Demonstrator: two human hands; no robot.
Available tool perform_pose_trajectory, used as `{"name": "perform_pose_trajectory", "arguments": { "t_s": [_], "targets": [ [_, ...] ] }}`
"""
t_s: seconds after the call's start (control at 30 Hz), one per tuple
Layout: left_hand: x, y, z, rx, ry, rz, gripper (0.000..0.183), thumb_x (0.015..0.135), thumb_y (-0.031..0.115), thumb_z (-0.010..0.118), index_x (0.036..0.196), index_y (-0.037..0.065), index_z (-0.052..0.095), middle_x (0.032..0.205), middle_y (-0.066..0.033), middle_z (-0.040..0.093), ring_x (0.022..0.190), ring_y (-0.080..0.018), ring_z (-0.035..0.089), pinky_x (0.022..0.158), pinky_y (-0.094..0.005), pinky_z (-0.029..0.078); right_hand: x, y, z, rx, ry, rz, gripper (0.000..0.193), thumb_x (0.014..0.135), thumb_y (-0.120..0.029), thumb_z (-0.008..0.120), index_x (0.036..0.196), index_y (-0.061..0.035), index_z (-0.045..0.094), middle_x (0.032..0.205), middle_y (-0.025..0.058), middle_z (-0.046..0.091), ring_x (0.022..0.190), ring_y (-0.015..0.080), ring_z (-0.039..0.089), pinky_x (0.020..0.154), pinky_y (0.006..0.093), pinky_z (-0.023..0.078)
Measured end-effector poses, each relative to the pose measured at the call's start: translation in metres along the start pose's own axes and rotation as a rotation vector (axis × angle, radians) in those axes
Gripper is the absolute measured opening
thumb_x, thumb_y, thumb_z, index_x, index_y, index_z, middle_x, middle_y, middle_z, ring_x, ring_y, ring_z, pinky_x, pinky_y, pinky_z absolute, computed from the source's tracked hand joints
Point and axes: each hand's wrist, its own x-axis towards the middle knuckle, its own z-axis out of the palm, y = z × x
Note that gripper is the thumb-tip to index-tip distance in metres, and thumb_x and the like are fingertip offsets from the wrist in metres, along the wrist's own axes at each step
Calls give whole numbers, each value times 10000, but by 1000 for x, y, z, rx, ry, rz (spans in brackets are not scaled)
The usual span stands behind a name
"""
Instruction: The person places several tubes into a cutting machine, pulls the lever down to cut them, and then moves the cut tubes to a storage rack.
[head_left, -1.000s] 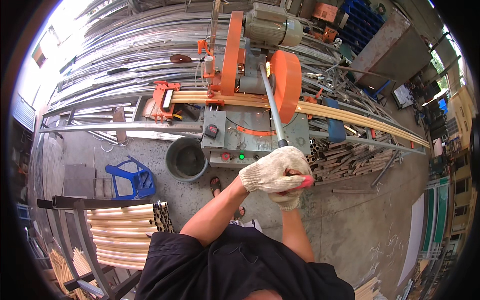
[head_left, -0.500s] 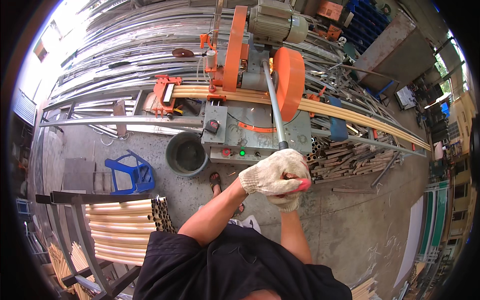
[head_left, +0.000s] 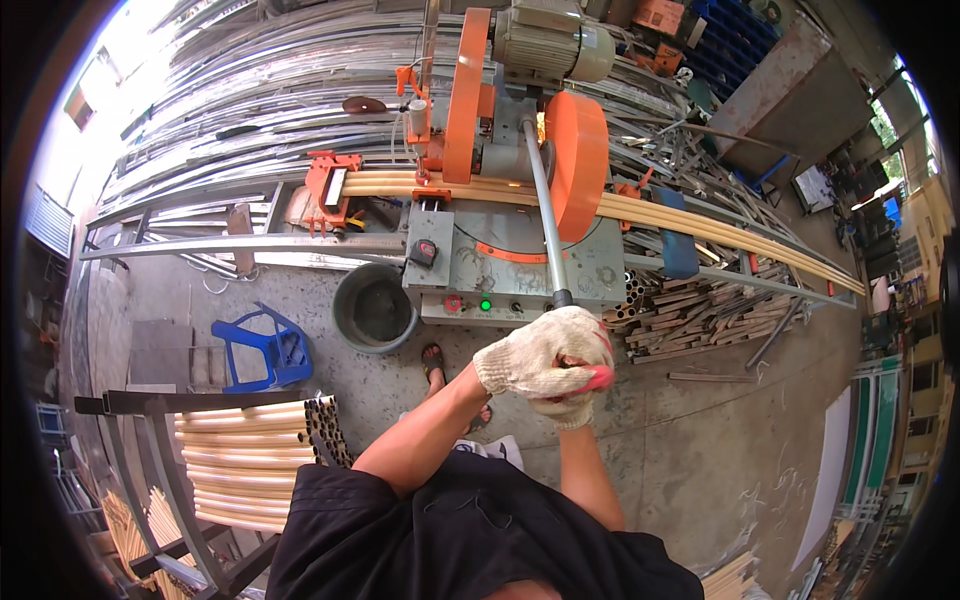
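My left hand (head_left: 540, 352), in a white knit glove with red-pink patches, is closed over the grip end of a grey lever handle (head_left: 547, 220). Tucked close under it, my right hand (head_left: 566, 409) wears a matching glove and is closed at the same handle end, its fingers largely hidden. The lever belongs to a cut-off saw with an orange blade guard (head_left: 580, 165). Several cream-coloured tubes (head_left: 720, 240) lie side by side through the saw, held in an orange vise (head_left: 332, 190). A small glow shows at the tubes by the blade; the blade itself is hidden.
A grey bucket (head_left: 345, 318) stands left of the saw base (head_left: 590, 275), near a blue plastic stool (head_left: 255, 350). Cut tubes (head_left: 245, 460) are stacked on a rack at lower left. Scrap pieces (head_left: 700, 325) pile up at right; long metal bars (head_left: 250, 90) lie behind.
The lever's grip end and both hands have shifted slightly down and left. Sparks that flew before the saw base no longer show there.
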Motion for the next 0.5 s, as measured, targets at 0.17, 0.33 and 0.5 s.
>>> {"name": "perform_pose_trajectory", "arguments": {
  "t_s": [0.17, 0.33, 0.5],
  "targets": [
    [-2, -7, 10, -2, 111, 95, 187, 866, 248, 665, 863, 64, 697, 891, -123, 681, 896, -344, 616, 859, -437, 487, -35, 8, 13, 308, 18, 175, 642, 886, -386, 649, 1421, -93, 448, 1405, 55, 519, 1309, 187, 479, 1108, 349, 396],
    [-5, -7, 4, -45, 47, 72, 188, 863, 249, 668, 864, 64, 698, 886, -116, 684, 889, -342, 622, 854, -436, 491, -30, 5, 17, 399, -47, 217, 522, 985, -367, 531, 1423, -98, 437, 1426, 54, 500, 1299, 167, 481, 1110, 334, 391],
    [-6, -8, 9, -43, 19, 56, 181, 875, 244, 633, 868, 74, 695, 940, -108, 696, 954, -344, 629, 940, -446, 470, -61, 14, 15, 246, -155, 266, 604, 838, -312, 680, 1383, -126, 497, 1394, 67, 516, 1306, 258, 479, 1113, 416, 380]
  ]
}}
